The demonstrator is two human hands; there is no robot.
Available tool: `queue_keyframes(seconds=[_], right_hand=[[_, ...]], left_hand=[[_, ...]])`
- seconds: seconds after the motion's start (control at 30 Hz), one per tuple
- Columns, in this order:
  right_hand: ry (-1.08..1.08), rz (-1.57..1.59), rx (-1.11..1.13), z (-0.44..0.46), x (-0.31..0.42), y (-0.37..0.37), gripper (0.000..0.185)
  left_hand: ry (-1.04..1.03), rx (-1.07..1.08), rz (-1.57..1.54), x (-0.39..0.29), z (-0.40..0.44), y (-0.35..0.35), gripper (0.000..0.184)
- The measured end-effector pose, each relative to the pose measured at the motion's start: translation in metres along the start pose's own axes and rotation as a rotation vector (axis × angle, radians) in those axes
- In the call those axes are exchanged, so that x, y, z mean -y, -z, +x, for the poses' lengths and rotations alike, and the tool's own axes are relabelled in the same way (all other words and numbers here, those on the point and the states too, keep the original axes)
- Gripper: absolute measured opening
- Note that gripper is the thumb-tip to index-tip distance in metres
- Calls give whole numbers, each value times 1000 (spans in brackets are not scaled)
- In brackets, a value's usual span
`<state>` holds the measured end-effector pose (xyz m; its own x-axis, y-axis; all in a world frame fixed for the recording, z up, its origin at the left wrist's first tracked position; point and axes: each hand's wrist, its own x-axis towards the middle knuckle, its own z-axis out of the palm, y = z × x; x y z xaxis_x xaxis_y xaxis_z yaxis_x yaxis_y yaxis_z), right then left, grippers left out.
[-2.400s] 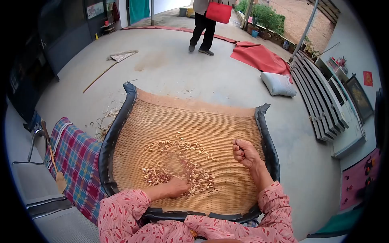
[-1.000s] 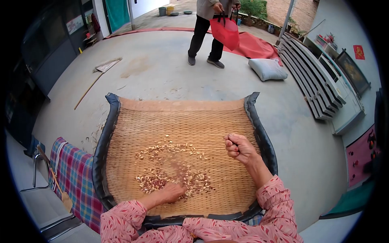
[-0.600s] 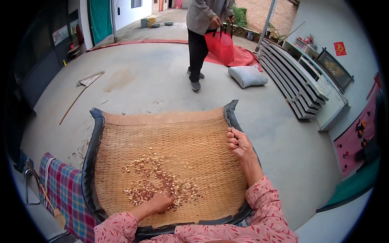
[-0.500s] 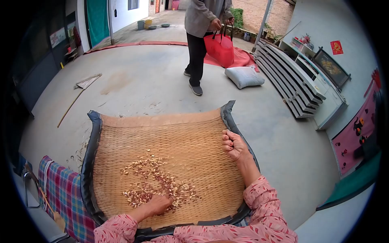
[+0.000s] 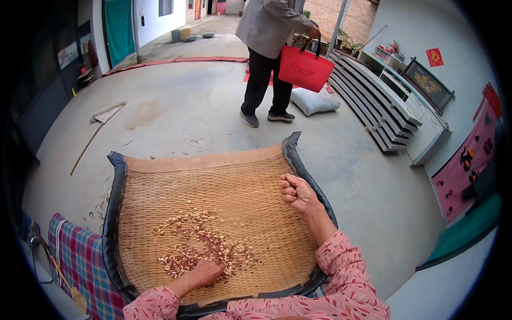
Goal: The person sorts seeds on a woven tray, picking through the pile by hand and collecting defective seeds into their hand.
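A woven tray (image 5: 256,213) with a black-wrapped rim lies in front of me. Pale and dark red seeds or beans (image 5: 197,224) are scattered over its left and middle part. My left hand (image 5: 207,273) rests low in the pile, its fingers bent down among the seeds; whether it grips any is hidden. Over the tray's right side my right hand (image 5: 298,194) is raised in a closed fist, with something small and dark between the fingers that I cannot make out.
A person (image 5: 269,58) with a red bag (image 5: 305,68) stands beyond the tray. Behind lies a pale sack (image 5: 314,101); stacked grey panels (image 5: 373,101) lean at the right. A broom (image 5: 96,128) lies on the floor, and checked cloth (image 5: 82,261) hangs at the left.
The person has stepped nearer, and the red bag now hangs out to the right. My view has turned right. My left hand has shifted among the seeds; my right stays closed over the tray.
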<state>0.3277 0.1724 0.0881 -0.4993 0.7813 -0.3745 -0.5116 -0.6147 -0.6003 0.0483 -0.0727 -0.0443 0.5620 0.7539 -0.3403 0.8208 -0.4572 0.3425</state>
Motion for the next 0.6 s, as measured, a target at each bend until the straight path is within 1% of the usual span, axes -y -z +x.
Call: queue_keyframes(seconds=[0.03, 0.13, 0.23, 0.33, 0.37, 0.47, 0.5, 0.6], right_hand=[[-1, 3, 10, 0, 0, 1, 14], [0, -3, -21, 5, -1, 6, 14], [20, -20, -72, 4, -3, 1, 14], [10, -7, -63, 5, -6, 0, 15], [5, 2, -59, 6, -7, 1, 15], [-8, 8, -51, 6, -3, 0, 14], [6, -3, -18, 5, -2, 1, 14], [0, 25, -49, 0, 3, -4, 14]], left_hand=[[-4, 4, -3, -1, 0, 2, 26], [9, -67, -6, -8, -4, 10, 13], [56, -28, -2, -6, -2, 7, 15], [48, -26, 15, -7, -3, 11, 15], [36, -69, 12, -7, -4, 10, 13], [47, -67, 22, -10, -4, 14, 13], [24, -116, -2, -6, -5, 11, 11], [23, -135, -34, -7, -5, 12, 10]])
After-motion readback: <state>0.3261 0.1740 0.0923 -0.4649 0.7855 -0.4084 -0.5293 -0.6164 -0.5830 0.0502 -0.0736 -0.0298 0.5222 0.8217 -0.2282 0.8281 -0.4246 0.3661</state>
